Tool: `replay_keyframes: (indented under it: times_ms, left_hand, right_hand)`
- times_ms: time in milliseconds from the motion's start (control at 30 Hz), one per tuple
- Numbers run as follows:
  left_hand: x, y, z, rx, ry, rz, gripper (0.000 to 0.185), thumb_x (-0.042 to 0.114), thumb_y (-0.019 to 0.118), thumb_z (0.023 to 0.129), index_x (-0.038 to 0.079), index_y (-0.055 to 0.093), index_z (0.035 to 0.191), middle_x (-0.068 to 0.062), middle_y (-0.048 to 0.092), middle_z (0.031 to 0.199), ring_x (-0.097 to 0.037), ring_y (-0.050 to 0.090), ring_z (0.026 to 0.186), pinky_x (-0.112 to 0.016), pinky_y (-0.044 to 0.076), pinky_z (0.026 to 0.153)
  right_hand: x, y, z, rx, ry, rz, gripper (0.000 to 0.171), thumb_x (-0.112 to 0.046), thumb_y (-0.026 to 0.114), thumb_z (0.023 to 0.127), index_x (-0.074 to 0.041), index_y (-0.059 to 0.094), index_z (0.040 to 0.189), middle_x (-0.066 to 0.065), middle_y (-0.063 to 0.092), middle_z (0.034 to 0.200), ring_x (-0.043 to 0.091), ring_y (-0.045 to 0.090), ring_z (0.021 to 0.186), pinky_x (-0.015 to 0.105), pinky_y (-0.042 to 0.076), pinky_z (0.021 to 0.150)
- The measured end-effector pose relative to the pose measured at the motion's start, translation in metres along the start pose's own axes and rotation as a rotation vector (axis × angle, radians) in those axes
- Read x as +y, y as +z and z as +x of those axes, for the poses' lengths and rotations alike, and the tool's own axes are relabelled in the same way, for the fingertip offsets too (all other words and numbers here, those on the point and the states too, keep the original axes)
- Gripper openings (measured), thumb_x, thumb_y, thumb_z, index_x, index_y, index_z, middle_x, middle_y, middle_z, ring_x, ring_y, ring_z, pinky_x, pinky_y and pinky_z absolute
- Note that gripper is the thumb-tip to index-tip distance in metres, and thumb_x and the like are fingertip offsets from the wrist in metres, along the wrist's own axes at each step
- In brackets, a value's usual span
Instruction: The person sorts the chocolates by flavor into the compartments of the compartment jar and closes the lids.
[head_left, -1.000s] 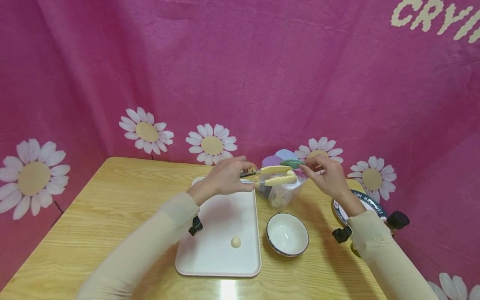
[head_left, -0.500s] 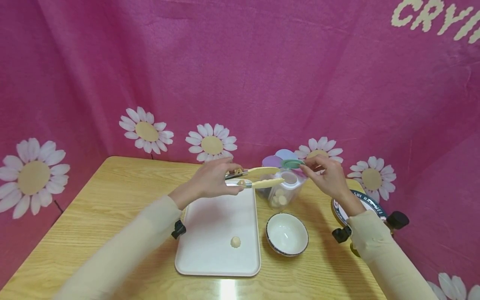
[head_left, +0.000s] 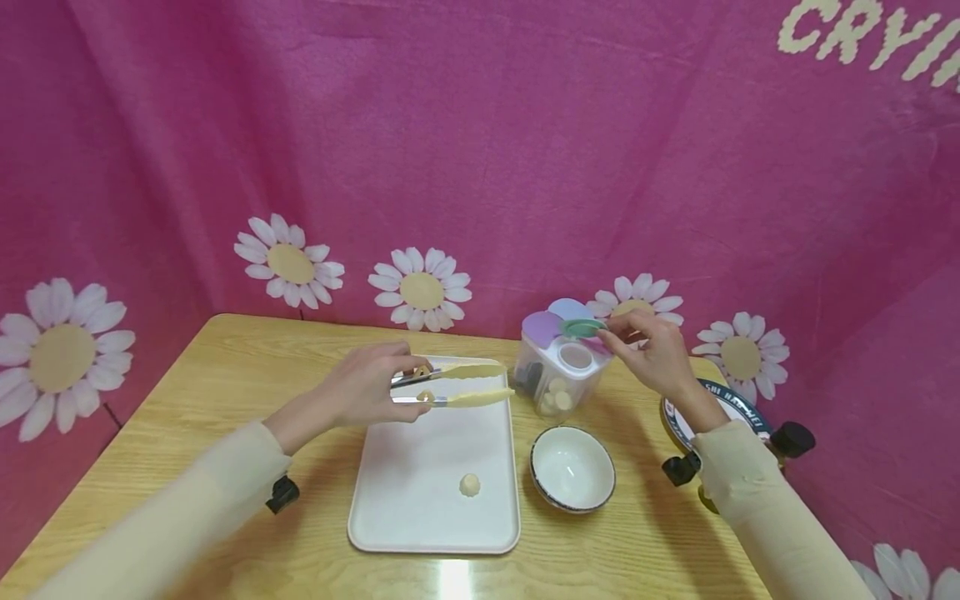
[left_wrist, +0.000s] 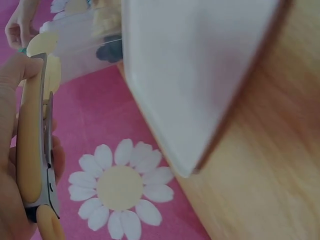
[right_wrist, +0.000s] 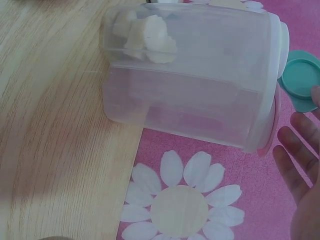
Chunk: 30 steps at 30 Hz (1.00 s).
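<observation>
My left hand (head_left: 363, 387) grips a pair of tongs (head_left: 472, 398) above the far half of the white tray (head_left: 420, 508). The yellow tips stand apart with nothing between them. On the tray lies one small cream-coloured piece (head_left: 469, 485). At the back, my right hand (head_left: 654, 352) pinches the raised green lid (head_left: 582, 327) of a clear divided container (right_wrist: 200, 95). Under that lid the round opening (head_left: 576, 356) is uncovered. Several cream pieces (right_wrist: 152, 39) lie at the bottom of one compartment, and dark ones show in another.
A white bowl (head_left: 572, 471) with a dark rim stands right of the tray. Behind my right forearm is a plate with a dark lettered rim (head_left: 731, 392). A pink flowered cloth (head_left: 480, 167) hangs along the table's back edge.
My left hand has drawn the tongs left and down, from the container's opening to over the tray. The piece between their tips a second ago is gone from them. The right hand stays at the lid.
</observation>
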<state>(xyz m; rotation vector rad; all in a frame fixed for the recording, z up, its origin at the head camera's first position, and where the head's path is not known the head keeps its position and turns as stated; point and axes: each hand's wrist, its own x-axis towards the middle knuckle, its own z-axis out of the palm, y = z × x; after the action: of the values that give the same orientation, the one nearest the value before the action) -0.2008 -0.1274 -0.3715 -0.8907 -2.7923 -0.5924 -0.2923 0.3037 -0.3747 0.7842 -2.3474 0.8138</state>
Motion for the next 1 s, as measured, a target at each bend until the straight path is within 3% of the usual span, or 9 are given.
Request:
replay_keyframes:
  times_ms: [300,533,800,1000]
  left_hand:
    - [-0.004,0.006,-0.04,-0.05,-0.039,0.032,0.043,0.041,0.085,0.081,0.021,0.078,0.118,0.007,0.059,0.084,-0.005,0.043,0.07,-0.021,0.035,0.06]
    - [-0.005,0.017,-0.067,-0.059,-0.001,0.009,0.042,0.042,0.086,0.08,0.024,0.077,0.116,0.011,0.056,0.085,0.0,0.041,0.07,-0.018,0.034,0.059]
    - [-0.002,0.034,-0.085,-0.086,0.008,-0.009,0.04,0.045,0.086,0.079,0.026,0.077,0.113,0.013,0.053,0.081,0.004,0.039,0.067,-0.017,0.032,0.057]
    - [-0.001,0.047,-0.093,-0.102,-0.012,0.002,0.039,0.047,0.086,0.079,0.026,0.077,0.112,0.011,0.053,0.08,0.004,0.037,0.068,-0.017,0.031,0.057]
  right_hand:
    - [0.001,0.0,0.001,0.012,-0.013,-0.006,0.017,-0.004,0.086,0.084,-0.004,0.077,0.098,0.01,0.079,0.089,0.001,0.067,0.076,0.009,0.053,0.069]
    - [0.001,0.001,0.001,0.005,-0.015,-0.003,0.017,-0.004,0.086,0.085,-0.004,0.077,0.099,0.009,0.078,0.09,-0.001,0.065,0.077,0.013,0.055,0.07]
    - [0.0,0.001,0.001,0.003,-0.017,-0.016,0.017,-0.004,0.086,0.085,-0.003,0.077,0.099,0.009,0.078,0.09,0.002,0.067,0.077,0.025,0.061,0.068]
    - [0.001,0.0,0.0,-0.002,-0.016,-0.006,0.017,-0.003,0.085,0.085,-0.003,0.077,0.099,0.009,0.078,0.09,0.002,0.067,0.077,0.017,0.058,0.069]
